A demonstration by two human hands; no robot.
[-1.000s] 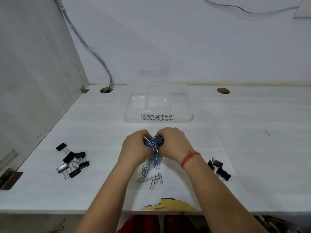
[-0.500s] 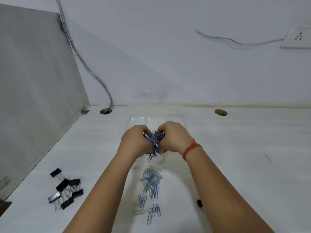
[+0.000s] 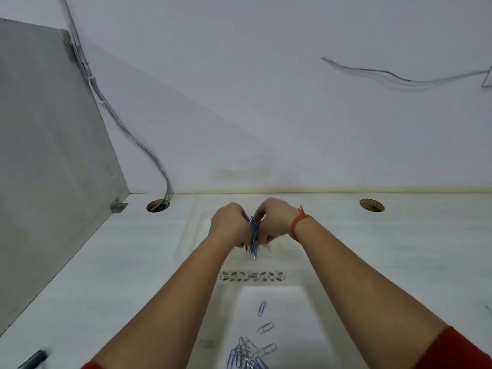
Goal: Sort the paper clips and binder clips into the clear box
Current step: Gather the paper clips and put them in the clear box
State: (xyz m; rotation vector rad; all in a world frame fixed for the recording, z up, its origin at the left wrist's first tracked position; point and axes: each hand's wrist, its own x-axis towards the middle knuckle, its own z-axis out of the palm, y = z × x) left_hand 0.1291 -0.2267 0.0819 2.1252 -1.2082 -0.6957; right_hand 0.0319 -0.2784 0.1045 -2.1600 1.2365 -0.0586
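My left hand and my right hand are pressed together around a bunch of blue paper clips, held above the clear box. The box is see-through with a leaf-pattern label on its near wall. Clips hang down from between my palms over the box's inside. Several loose blue and silver paper clips lie on the white desk near me, between my forearms. One black binder clip shows blurred at the bottom left edge.
The white desk meets a grey side panel on the left and a white wall behind. Two round cable holes sit near the back edge. A cable runs down the wall into the left hole.
Both hands have carried the bunch of paper clips forward from the desk to above the clear box. The view has tilted up, so most binder clips have left the frame.
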